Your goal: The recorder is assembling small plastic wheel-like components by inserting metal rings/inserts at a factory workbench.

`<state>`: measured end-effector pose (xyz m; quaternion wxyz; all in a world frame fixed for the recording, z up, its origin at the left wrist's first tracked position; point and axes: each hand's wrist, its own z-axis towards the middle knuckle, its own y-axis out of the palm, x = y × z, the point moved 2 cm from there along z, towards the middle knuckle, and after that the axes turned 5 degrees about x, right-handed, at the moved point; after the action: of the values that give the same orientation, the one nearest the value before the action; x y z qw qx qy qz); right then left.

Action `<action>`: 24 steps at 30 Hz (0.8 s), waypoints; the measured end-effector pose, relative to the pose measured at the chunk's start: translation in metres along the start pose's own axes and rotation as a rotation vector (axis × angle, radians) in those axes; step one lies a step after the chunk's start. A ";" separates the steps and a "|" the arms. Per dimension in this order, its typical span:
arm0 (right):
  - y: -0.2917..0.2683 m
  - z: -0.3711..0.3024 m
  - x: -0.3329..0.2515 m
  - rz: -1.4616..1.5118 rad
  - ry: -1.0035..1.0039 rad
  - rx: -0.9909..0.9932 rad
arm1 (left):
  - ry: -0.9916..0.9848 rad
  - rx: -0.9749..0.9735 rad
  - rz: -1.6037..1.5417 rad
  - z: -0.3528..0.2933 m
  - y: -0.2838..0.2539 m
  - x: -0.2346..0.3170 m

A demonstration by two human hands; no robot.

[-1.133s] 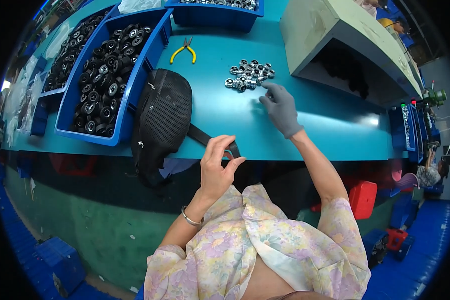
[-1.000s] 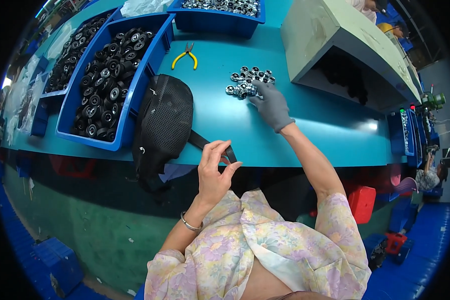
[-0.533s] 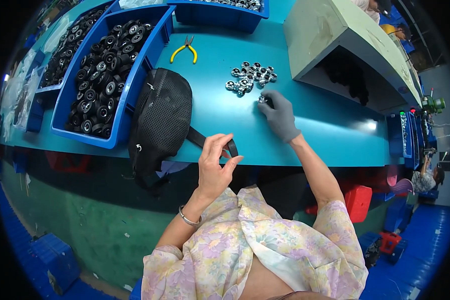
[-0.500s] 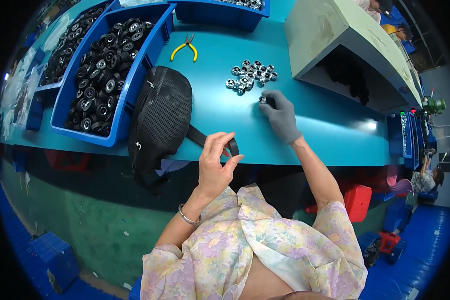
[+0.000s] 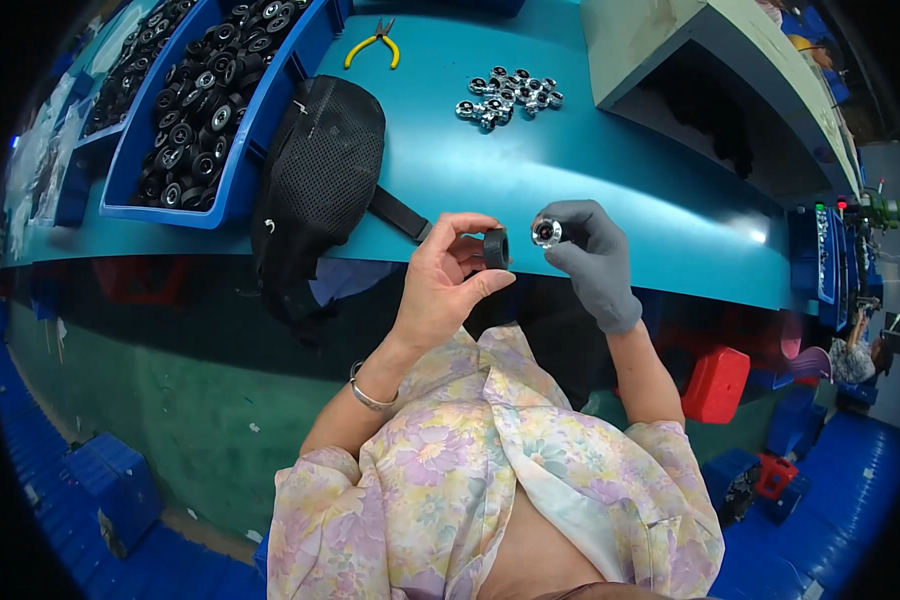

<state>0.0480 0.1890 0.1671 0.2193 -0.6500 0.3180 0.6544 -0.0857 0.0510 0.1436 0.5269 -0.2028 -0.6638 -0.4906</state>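
Between thumb and fingers my bare left hand (image 5: pixel 442 280) holds a small black rubber tyre (image 5: pixel 496 249) by its rim. Just to its right, my right hand (image 5: pixel 598 262), in a grey glove, pinches a shiny chrome wheel hub (image 5: pixel 546 232) with a dark centre. A small gap separates tyre and hub, both held above the table's near edge. Farther off on the teal table (image 5: pixel 450 165) lies a loose pile of similar chrome hubs (image 5: pixel 508 97).
A blue bin (image 5: pixel 232 190) of black wheels stands at the left, beside a black mesh bag (image 5: pixel 322 165) with a strap. Yellow-handled pliers (image 5: pixel 394 52) lie at the back. A pale open-fronted box (image 5: pixel 650 50) stands at the right. Below it sits a red container (image 5: pixel 718 385).
My right hand has brought a chrome hub from beside the pile back toward me, close to the tyre. My left hand has shifted slightly right and up with the tyre. The view has tilted.
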 end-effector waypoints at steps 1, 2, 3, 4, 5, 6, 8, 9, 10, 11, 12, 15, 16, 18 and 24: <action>0.002 -0.006 -0.006 -0.078 -0.050 -0.041 | -0.019 -0.002 -0.040 -0.001 0.002 0.001; 0.003 -0.011 -0.009 -0.156 -0.101 -0.076 | -0.023 -0.008 -0.032 -0.003 0.004 0.001; 0.000 -0.013 -0.008 -0.272 -0.191 -0.118 | -0.058 -0.026 -0.067 -0.004 0.006 0.002; 0.002 -0.017 -0.012 -0.266 -0.193 -0.108 | -0.094 -0.043 -0.101 -0.006 0.008 0.002; 0.006 -0.021 -0.023 -0.426 -0.298 -0.132 | -0.098 -0.051 -0.095 -0.008 0.010 0.003; 0.009 -0.025 -0.028 -0.589 -0.401 -0.153 | -0.099 -0.056 -0.089 -0.011 0.012 0.003; 0.014 -0.032 -0.026 -0.580 -0.439 -0.134 | -0.103 -0.070 -0.079 -0.014 0.015 0.003; 0.015 -0.037 -0.028 -0.634 -0.445 -0.088 | -0.098 -0.076 -0.070 -0.016 0.017 0.001; 0.015 -0.040 -0.028 -0.687 -0.450 -0.043 | -0.092 -0.082 -0.061 -0.017 0.018 0.000; 0.013 -0.042 -0.028 -0.685 -0.449 -0.030 | -0.097 -0.093 -0.056 -0.018 0.021 0.000; 0.010 -0.043 -0.026 -0.678 -0.459 -0.054 | -0.096 -0.080 -0.060 -0.018 0.023 0.002; 0.007 -0.047 -0.028 -0.645 -0.491 -0.084 | -0.114 -0.090 -0.065 -0.021 0.026 0.004; 0.007 -0.049 -0.029 -0.622 -0.516 -0.102 | -0.128 -0.103 -0.071 -0.022 0.026 0.004; 0.005 -0.052 -0.026 -0.619 -0.570 -0.076 | -0.143 -0.131 -0.061 -0.023 0.026 0.004; 0.002 -0.061 -0.017 -0.574 -0.723 -0.030 | -0.269 -0.147 -0.117 -0.029 0.028 -0.002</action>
<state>0.0904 0.1470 0.1872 0.4789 -0.4449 0.0188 0.7566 -0.0480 0.0385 0.1528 0.3876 -0.2654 -0.7013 -0.5362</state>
